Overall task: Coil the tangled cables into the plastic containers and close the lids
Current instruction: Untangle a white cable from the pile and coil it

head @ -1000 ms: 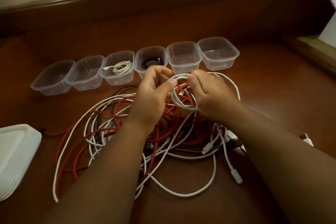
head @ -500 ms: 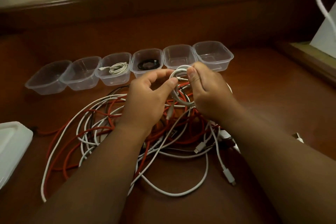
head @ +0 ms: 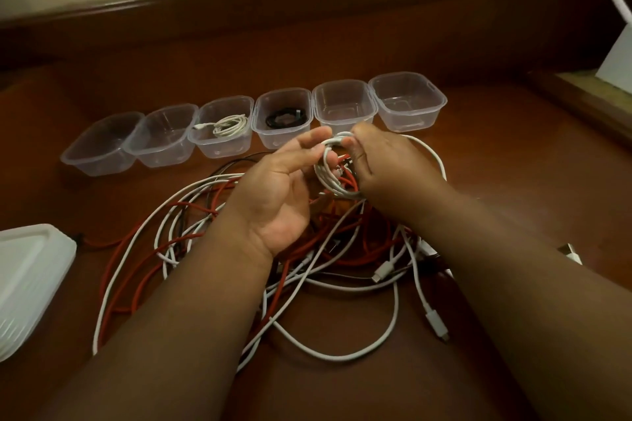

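Note:
A small white cable coil [head: 331, 175] hangs between my hands above a tangled heap of red and white cables [head: 307, 249] on the brown table. My right hand [head: 386, 167] grips the coil's right side with curled fingers. My left hand [head: 284, 188] is turned palm up, its straight fingers touching the coil's left side. Behind the hands stands a row of several clear plastic containers [head: 102, 161]. One holds a coiled white cable [head: 229, 125], the one beside it a coiled black cable [head: 286, 117]. The two on the right, including the container [head: 345, 120] just behind the coil, hold nothing.
A stack of white lids [head: 30, 280] lies at the left edge. A loose white plug [head: 571, 252] sits by my right forearm. A raised wooden ledge [head: 581, 102] with a white object runs along the right. The table's raised back rim [head: 307, 0] lies beyond the containers.
My left hand has turned palm up and opened its fingers against the coil. The coil has tightened into a smaller loop held mostly by my right hand.

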`<state>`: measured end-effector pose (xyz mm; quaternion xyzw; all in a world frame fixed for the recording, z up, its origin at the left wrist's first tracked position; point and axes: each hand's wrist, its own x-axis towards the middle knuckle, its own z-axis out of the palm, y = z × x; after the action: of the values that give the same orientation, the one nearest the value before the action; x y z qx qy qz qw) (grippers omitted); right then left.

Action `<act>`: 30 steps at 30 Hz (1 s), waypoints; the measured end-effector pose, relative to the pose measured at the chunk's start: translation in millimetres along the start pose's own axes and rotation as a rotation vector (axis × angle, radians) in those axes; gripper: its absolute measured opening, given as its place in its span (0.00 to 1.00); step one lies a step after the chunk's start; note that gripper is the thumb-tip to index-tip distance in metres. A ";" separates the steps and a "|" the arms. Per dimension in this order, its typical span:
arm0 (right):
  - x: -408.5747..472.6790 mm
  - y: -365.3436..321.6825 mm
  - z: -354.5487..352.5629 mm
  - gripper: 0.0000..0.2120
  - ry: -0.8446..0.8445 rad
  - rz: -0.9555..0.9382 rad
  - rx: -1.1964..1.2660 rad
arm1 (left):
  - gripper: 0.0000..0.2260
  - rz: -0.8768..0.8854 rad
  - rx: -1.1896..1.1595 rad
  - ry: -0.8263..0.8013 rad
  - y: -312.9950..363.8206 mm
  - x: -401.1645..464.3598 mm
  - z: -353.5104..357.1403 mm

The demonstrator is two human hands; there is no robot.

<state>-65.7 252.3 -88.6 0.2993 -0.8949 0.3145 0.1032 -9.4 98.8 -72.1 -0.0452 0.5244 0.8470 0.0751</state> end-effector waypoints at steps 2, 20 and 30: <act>-1.0 0.6 0.5 0.11 0.021 -0.001 0.003 | 0.17 0.047 0.077 0.029 -1.5 0.1 1.3; -2.4 -5.7 -2.0 0.09 0.108 -0.018 -0.048 | 0.08 0.185 0.727 0.323 1.7 -3.3 4.8; 0.4 3.6 2.2 0.16 0.141 0.179 0.634 | 0.05 0.394 1.007 0.370 3.2 -1.8 -1.9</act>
<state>-68.2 253.0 -92.0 0.2141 -0.7660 0.6049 0.0386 -8.2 95.5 -69.8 -0.0527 0.8661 0.4688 -0.1651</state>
